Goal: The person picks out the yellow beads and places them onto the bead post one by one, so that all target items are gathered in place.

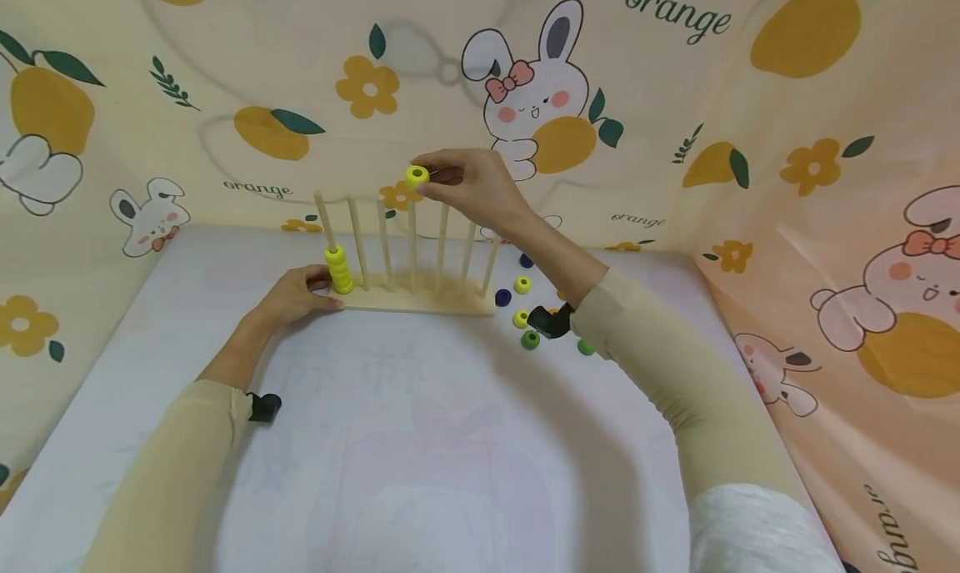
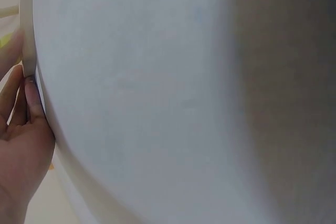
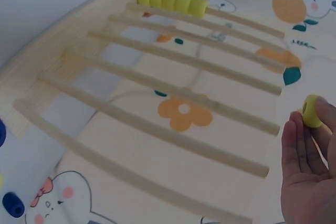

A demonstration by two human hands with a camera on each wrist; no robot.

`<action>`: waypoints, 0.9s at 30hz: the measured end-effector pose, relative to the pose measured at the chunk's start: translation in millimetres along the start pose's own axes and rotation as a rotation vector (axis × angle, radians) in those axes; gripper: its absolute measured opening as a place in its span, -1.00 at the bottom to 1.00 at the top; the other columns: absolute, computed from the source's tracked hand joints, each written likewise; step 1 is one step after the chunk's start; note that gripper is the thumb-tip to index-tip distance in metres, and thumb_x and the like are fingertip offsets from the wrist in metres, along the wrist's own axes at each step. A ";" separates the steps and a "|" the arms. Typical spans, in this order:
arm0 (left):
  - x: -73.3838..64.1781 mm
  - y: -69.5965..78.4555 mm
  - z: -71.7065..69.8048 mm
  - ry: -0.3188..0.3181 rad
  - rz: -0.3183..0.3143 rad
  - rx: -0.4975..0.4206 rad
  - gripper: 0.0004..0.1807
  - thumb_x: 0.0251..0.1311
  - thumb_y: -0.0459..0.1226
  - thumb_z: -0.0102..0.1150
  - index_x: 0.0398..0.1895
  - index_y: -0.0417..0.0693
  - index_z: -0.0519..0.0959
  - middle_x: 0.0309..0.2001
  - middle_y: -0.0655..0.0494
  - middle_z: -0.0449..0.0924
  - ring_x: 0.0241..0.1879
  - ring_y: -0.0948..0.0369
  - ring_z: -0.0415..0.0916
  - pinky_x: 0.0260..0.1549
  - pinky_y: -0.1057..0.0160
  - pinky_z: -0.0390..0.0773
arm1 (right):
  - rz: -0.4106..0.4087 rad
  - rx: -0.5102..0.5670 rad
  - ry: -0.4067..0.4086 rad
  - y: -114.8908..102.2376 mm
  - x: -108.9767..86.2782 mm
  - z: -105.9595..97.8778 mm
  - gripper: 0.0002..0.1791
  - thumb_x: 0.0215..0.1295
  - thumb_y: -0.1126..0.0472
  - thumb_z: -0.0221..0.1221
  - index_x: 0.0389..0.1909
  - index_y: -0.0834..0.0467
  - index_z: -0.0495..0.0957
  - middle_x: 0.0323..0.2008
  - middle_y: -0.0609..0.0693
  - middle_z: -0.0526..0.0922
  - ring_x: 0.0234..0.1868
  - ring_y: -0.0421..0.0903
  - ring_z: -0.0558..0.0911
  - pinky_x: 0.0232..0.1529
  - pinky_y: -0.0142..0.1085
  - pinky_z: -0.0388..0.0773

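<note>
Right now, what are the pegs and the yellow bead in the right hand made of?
Pegs: probably bare wood, smooth and matte, since they're pale tan and look unpainted.
Yellow bead: painted wood or plastic, I can't tell which; its bright, even colour and smooth surface would fit either.

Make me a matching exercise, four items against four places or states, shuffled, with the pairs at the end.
1. Left hand
2. Right hand
3. Stacked yellow beads
4. Green beads

A. Threaded on the leftmost peg
B. Lying loose on the white table
C. Holding a single yellow bead up near the peg tops
D. Gripping the left end of the wooden base

Pairs: 1-D, 2-C, 3-A, 4-B
</note>
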State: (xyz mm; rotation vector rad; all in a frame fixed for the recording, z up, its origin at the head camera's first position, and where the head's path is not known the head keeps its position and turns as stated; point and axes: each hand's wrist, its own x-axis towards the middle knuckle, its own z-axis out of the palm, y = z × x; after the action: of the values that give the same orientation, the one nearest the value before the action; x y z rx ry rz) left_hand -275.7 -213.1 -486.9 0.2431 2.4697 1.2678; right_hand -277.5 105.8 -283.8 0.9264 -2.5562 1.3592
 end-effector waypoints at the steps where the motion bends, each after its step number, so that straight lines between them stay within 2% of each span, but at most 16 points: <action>1: 0.1 -0.3 -0.2 -0.001 0.002 0.003 -0.07 0.15 -0.24 0.42 0.47 -0.38 0.12 0.42 -0.33 0.23 0.41 -0.17 0.20 0.44 -0.07 0.15 | 0.004 0.008 -0.005 -1.2 1.8 1.8 -0.65 0.26 0.22 0.35 0.07 0.17 0.67 -0.09 -0.04 0.74 -0.20 -0.27 0.70 -0.07 -0.43 0.64; 11: 2.6 -3.1 -3.3 -0.010 0.017 0.008 -0.08 0.15 -0.27 0.42 0.47 -0.40 0.13 0.44 -0.34 0.19 0.42 -0.17 0.18 0.44 -0.05 0.15 | 0.009 0.018 -0.050 -10.7 18.7 19.0 -0.65 0.26 0.22 0.35 0.07 0.16 0.67 -0.10 -0.04 0.75 -0.20 -0.28 0.70 -0.10 -0.45 0.64; 16: 2.9 -3.8 -3.4 -0.024 0.009 -0.033 -0.08 0.15 -0.29 0.42 0.48 -0.37 0.12 0.45 -0.32 0.18 0.44 -0.16 0.16 0.44 -0.05 0.14 | 0.022 0.002 -0.080 -14.6 24.9 27.4 -0.62 0.27 0.20 0.34 0.10 0.16 0.65 -0.08 -0.05 0.74 -0.18 -0.29 0.69 -0.09 -0.48 0.62; 19: 2.1 -3.4 -3.9 -0.032 0.002 -0.060 -0.08 0.15 -0.29 0.42 0.49 -0.36 0.12 0.46 -0.31 0.17 0.44 -0.16 0.14 0.44 -0.04 0.14 | 0.003 0.003 -0.085 -16.0 29.6 33.3 -0.62 0.28 0.22 0.34 0.10 0.19 0.64 -0.08 -0.03 0.73 -0.17 -0.28 0.68 -0.08 -0.48 0.62; 27: -0.9 1.2 -6.0 -0.043 -0.001 -0.056 -0.07 0.16 -0.28 0.41 0.50 -0.36 0.09 0.46 -0.32 0.15 0.44 -0.17 0.13 0.44 -0.06 0.13 | 0.029 0.028 -0.108 -17.3 43.2 45.3 -0.64 0.28 0.22 0.33 0.09 0.17 0.65 -0.08 -0.06 0.73 -0.14 -0.27 0.68 -0.05 -0.49 0.60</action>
State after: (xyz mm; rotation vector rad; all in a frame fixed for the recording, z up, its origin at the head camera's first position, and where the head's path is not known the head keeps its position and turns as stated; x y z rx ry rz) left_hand -277.2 -217.2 -482.5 0.2521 2.3947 1.3152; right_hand -294.3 43.1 -282.9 0.9973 -2.6456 1.3936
